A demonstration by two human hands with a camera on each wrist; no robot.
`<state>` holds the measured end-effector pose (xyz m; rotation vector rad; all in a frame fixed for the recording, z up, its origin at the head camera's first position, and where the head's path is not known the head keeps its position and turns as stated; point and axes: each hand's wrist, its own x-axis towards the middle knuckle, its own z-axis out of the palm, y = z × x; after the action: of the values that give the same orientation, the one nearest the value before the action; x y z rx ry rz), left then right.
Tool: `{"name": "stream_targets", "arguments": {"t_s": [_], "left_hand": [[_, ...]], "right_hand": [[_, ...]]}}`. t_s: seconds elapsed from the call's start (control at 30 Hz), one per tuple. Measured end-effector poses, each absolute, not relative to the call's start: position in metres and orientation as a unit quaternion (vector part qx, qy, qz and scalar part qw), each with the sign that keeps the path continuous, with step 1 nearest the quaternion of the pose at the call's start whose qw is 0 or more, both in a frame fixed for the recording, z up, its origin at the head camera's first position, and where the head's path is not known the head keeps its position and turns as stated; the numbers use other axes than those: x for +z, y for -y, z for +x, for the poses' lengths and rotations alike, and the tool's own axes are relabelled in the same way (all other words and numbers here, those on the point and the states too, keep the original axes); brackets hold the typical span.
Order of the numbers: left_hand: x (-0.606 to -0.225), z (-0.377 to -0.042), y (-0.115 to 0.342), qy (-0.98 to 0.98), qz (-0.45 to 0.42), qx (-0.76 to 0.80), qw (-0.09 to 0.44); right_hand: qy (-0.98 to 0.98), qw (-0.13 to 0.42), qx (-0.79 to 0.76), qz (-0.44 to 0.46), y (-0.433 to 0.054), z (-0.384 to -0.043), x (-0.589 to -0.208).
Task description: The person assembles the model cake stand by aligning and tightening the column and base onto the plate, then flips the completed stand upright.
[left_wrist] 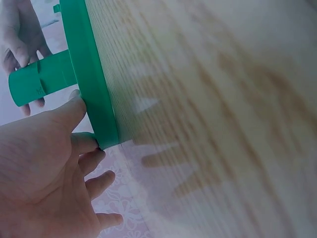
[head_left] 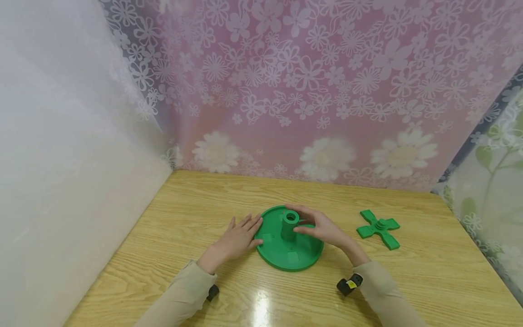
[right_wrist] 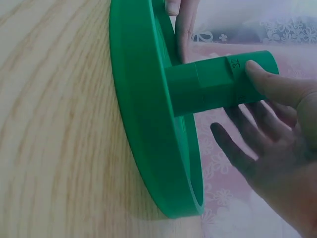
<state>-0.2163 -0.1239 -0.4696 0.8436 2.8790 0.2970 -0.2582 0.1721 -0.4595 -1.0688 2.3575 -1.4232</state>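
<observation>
A round green base [head_left: 273, 256] with a raised rim lies on the table. From its middle rises a green hollow tube [head_left: 288, 231], upright, with a seam round it; the number 32 shows on its upper part in the right wrist view. My right hand [head_left: 323, 228] holds the tube near its top, thumb [right_wrist: 277, 84] on one side and fingers round the other. At the base's left edge my left hand [head_left: 237, 240] rests, thumb and index finger touching the rim [left_wrist: 94, 74], the other fingers spread loosely.
To the right of the base lies a green cross-shaped piece [head_left: 378, 228] with a round peg at its centre. The wooden table [head_left: 171, 227] meets a pink flowered curtain [head_left: 265, 150] at the back. A white sheet [head_left: 81, 136] hangs on the left.
</observation>
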Motion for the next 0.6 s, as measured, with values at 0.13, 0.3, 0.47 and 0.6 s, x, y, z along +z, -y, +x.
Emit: {"name": "stream_targets", "arguments": {"t_s": [0.13,0.3,0.47,0.6], "left_hand": [[-0.47,-0.216,0.121,-0.951,0.285,0.099,0.065],[-0.469,-0.214,0.123,-0.953,0.279,0.097,0.066],[-0.469,-0.216,0.125,-0.955,0.277,0.086,0.061],[-0.471,-0.218,0.122,-0.953,0.283,0.084,0.061]], "right_hand": [[-0.828,0.062,-0.455,-0.322,-0.167,-0.256,-0.462],[-0.841,0.057,-0.426,-0.33,-0.157,-0.259,-0.458],[-0.825,0.084,-0.432,-0.355,-0.161,-0.263,-0.448],[-0.817,0.111,-0.438,-0.358,-0.169,-0.265,-0.445]]}}
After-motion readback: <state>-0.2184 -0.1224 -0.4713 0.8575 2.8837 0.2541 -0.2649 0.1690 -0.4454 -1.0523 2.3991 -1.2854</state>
